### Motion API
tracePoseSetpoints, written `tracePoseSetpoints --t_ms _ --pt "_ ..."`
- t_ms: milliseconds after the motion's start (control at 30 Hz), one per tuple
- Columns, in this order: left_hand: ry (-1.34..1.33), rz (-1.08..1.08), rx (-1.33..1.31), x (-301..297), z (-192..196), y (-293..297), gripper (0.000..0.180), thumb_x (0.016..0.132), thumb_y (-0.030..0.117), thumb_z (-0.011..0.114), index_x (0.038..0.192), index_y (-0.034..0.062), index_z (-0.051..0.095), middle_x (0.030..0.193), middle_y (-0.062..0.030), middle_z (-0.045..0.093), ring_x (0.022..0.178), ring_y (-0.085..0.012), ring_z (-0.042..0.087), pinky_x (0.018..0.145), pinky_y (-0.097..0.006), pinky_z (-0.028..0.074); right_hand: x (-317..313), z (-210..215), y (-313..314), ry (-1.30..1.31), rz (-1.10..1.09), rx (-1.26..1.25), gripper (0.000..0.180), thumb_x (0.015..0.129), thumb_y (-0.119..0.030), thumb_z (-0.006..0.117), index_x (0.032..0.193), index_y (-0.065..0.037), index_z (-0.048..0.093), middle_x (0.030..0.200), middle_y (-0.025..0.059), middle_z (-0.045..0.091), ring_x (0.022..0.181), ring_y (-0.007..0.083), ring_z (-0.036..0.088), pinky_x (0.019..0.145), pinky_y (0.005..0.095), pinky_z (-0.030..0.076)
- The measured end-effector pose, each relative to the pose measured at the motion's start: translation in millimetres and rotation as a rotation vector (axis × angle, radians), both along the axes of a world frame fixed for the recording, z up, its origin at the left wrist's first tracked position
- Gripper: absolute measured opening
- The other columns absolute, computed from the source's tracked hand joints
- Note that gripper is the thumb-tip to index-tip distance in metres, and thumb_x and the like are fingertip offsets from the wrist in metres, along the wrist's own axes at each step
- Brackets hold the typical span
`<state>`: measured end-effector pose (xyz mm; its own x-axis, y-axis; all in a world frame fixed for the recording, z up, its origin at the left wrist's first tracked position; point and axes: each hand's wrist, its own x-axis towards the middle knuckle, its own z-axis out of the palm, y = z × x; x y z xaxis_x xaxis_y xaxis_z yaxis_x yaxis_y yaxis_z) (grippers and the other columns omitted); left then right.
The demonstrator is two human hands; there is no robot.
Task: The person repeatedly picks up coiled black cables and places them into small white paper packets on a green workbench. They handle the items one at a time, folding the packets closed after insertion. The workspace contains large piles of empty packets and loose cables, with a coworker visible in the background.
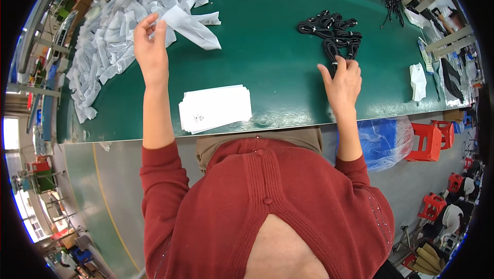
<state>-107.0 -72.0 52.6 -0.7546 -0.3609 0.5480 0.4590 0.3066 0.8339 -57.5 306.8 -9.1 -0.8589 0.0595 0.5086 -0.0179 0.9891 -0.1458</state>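
Note:
My left hand (pixel 152 52) is raised at the near edge of a big heap of frosted white pouches (pixel 123 27). Its thumb and curled fingers stand apart. A single pouch (pixel 193 28) lies slanted just past the thumb tip; whether they touch I cannot tell. On the right, my right hand (pixel 343 86) reaches to a small cluster of coiled black cables (pixel 321 28). The fingertips rest at the nearest coil (pixel 332 50), with the thumb spread to the left. Between my arms sits a loose stack of white paper sheets or flat pouches (pixel 216 108), near the table's front edge.
Everything lies on a green table (pixel 272 63) whose front edge runs close to my body. At the right are a crumpled white pouch (pixel 418 82), a bundle of black cables (pixel 392 3) and metal frame bars. Red stools (pixel 426 141) and a plastic-covered blue bin (pixel 380 142) stand below.

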Motion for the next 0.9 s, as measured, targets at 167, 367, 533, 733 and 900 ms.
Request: tracePoseSetpoints --t_ms 167,367,533,733,900 --pt "-0.313 -0.396 -0.423 70.3 -34.5 40.6 0.016 0.085 0.001 0.070 0.100 0.0031 0.065 0.100 -0.0024 0.060 0.086 -0.0095 0.056 0.072 -0.024 0.047 -0.6 -41.2 28.4 -0.075 0.051 -0.119 0.030 0.086 -0.018 0.068 0.109 0.000 0.061 0.104 0.0190 0.060 0.094 0.0380 0.060 0.078 0.0466 0.049" --pt "-0.272 -0.327 -0.721 115.0 -93.9 72.6 0.021 0.077 0.007 0.077 0.094 0.0030 0.066 0.094 -0.0089 0.061 0.084 -0.0234 0.059 0.071 -0.035 0.050 24.2 -31.0 -16.9 -0.195 0.308 -0.635 0.024 0.086 -0.012 0.063 0.106 0.001 0.064 0.095 0.0204 0.066 0.086 0.0372 0.065 0.075 0.0431 0.052" --pt "-0.363 -0.268 -0.587 119.5 -104.2 79.7 0.011 0.080 0.004 0.072 0.087 0.0027 0.064 0.082 -0.0079 0.059 0.075 -0.0240 0.057 0.069 -0.034 0.047 43.6 -22.7 -58.9 -0.273 0.664 -0.710 0.024 0.086 -0.005 0.064 0.108 0.001 0.061 0.092 0.0171 0.059 0.075 0.0338 0.061 0.068 0.0386 0.050" --pt "-0.495 -0.319 -0.219 121.4 -98.5 72.5 0.007 0.086 0.001 0.067 0.089 0.0015 0.061 0.080 -0.0024 0.058 0.070 -0.0118 0.048 0.068 -0.026 0.043 53.4 -14.2 -59.0 -0.267 0.844 -0.483 0.026 0.082 -0.005 0.064 0.108 -0.002 0.061 0.090 0.0124 0.056 0.070 0.0306 0.061 0.063 0.0413 0.050" --pt "-0.510 -0.349 -0.137 119.9 -96.9 68.2 0.006 0.086 -0.001 0.066 0.089 0.0012 0.061 0.080 -0.0034 0.059 0.071 -0.0131 0.050 0.068 -0.027 0.044 50.9 -13.9 -55.3 -0.279 0.936 -0.459 0.025 0.082 -0.006 0.064 0.107 -0.004 0.062 0.090 0.0114 0.057 0.067 0.0289 0.061 0.061 0.0400 0.050"
